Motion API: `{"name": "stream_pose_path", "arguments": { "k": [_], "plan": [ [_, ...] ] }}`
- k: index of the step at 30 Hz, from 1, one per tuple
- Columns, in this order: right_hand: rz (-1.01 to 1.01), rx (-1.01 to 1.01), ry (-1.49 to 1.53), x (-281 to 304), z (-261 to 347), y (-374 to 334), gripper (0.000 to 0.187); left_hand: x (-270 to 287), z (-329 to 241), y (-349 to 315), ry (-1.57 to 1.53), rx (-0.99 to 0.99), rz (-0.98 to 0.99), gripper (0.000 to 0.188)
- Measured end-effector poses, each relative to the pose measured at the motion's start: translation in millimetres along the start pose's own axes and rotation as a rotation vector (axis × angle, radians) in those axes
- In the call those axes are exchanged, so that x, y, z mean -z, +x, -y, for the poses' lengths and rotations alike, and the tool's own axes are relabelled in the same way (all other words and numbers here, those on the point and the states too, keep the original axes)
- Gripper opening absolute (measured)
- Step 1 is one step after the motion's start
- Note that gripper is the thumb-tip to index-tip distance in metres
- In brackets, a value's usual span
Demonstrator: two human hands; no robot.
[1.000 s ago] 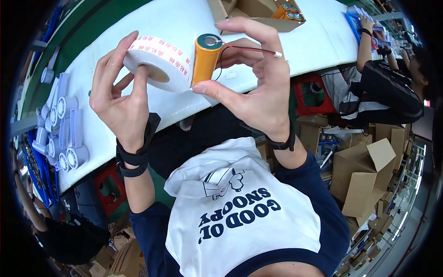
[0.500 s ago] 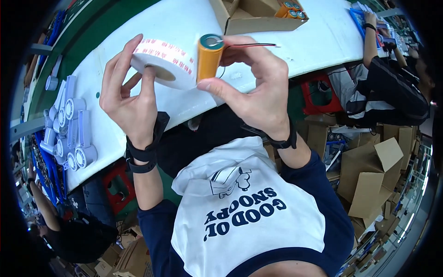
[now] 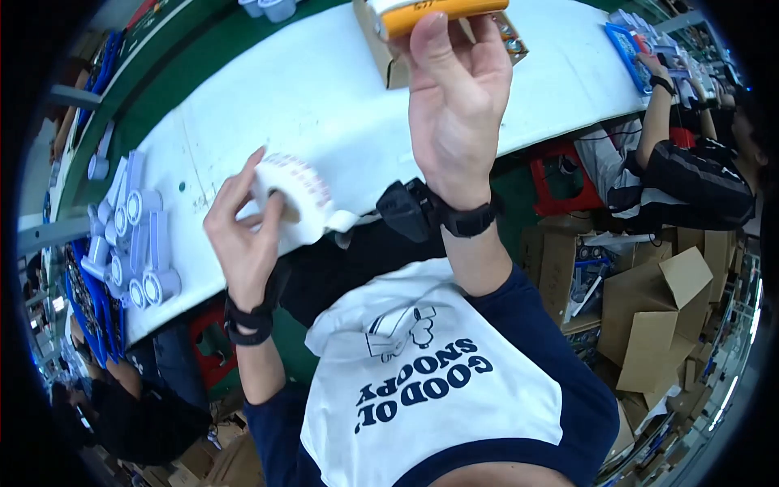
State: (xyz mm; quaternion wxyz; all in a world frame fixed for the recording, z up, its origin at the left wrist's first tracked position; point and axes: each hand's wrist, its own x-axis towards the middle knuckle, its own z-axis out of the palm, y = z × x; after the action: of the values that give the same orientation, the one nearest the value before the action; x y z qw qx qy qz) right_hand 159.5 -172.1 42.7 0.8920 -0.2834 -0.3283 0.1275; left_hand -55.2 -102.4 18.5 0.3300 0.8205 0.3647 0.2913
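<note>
My left hand (image 3: 247, 223) grips a roll of white double-sided tape (image 3: 312, 191) with reddish print, fingers on its outer rim and thumb in the core. A short loose end of tape sticks out at the roll's lower right. Farther off and to the right, my right hand (image 3: 462, 101) is raised and closed round an orange cylindrical battery (image 3: 442, 15), held lengthwise between thumb and fingers. Beneath that hand on the table stands a cardboard box (image 3: 396, 73); more orange batteries (image 3: 511, 40) show inside it. The held battery's wires cannot be made out.
On the white table (image 3: 341, 114), several pale lilac plastic housings (image 3: 134, 235) lie at the left. Blue trays (image 3: 97, 300) sit beyond them. A co-worker (image 3: 682, 178) is at the right by a blue tray (image 3: 629, 57). Open cartons (image 3: 657, 308) and a red stool (image 3: 564, 183) stand below the table's right.
My right hand has carried the battery away from the tape, up toward the box, turning it from upright to lengthwise. My left hand and the roll have dropped slightly toward me.
</note>
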Motion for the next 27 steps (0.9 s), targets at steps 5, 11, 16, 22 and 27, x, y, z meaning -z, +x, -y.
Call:
{"name": "stream_pose_path", "arguments": {
  "k": [5,11,16,22,27],
  "plan": [
    [0.217,-0.300,0.066,16,27,-7,0.071,101,105,24,0.500,0.086,0.087,0.056],
    [0.209,-0.535,-0.015,72,31,-32,0.081,76,58,148,0.669,-0.177,0.250,0.047],
    [0.232,-0.531,-0.123,86,32,-43,0.082,-39,48,284,0.732,-0.200,0.059,0.037],
    [0.173,-0.547,-0.259,114,51,-60,0.080,-44,76,290,0.805,-0.348,0.025,0.040],
    [0.122,-0.579,-0.326,136,50,-64,0.080,-1,-6,158,0.530,-0.320,0.400,0.029]
  ]
}}
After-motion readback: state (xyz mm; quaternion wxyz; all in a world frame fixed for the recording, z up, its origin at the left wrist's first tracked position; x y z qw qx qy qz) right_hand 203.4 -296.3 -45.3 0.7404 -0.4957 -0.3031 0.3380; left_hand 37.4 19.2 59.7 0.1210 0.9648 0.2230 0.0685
